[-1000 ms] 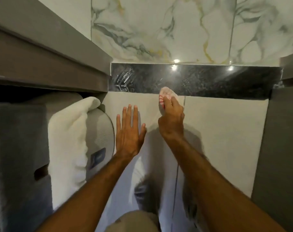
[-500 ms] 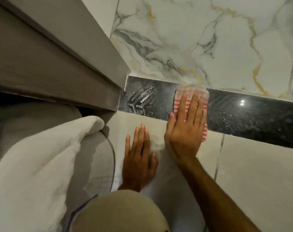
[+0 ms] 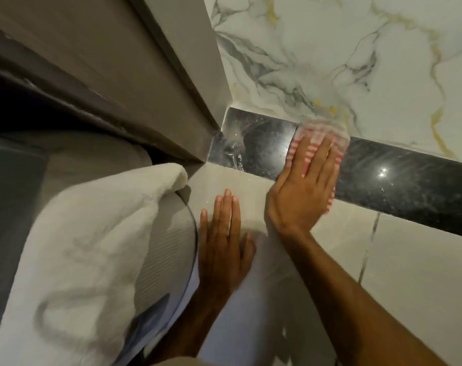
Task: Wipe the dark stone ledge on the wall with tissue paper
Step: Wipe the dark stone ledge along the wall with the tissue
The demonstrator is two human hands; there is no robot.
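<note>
The dark stone ledge (image 3: 399,186) runs across the wall from the cabinet corner to the right edge, glossy, with wet smears at its left end. A pink-and-white striped tissue paper (image 3: 301,138) lies flat on the ledge, blurred at its top. My right hand (image 3: 301,188) presses on the tissue with fingers spread flat, covering most of it. My left hand (image 3: 222,247) rests flat against the pale tile below the ledge, fingers together, holding nothing.
A grey cabinet (image 3: 124,64) juts out at upper left, meeting the ledge's left end. A white towel (image 3: 87,233) hangs over a rounded grey fixture (image 3: 166,247) at left. Veined marble wall (image 3: 356,62) rises above the ledge; pale tile (image 3: 409,273) lies below.
My right hand went from gripping the bunched tissue below the ledge to pressing it flat on the ledge. The view has moved closer and leftward. My left hand stays on the tile.
</note>
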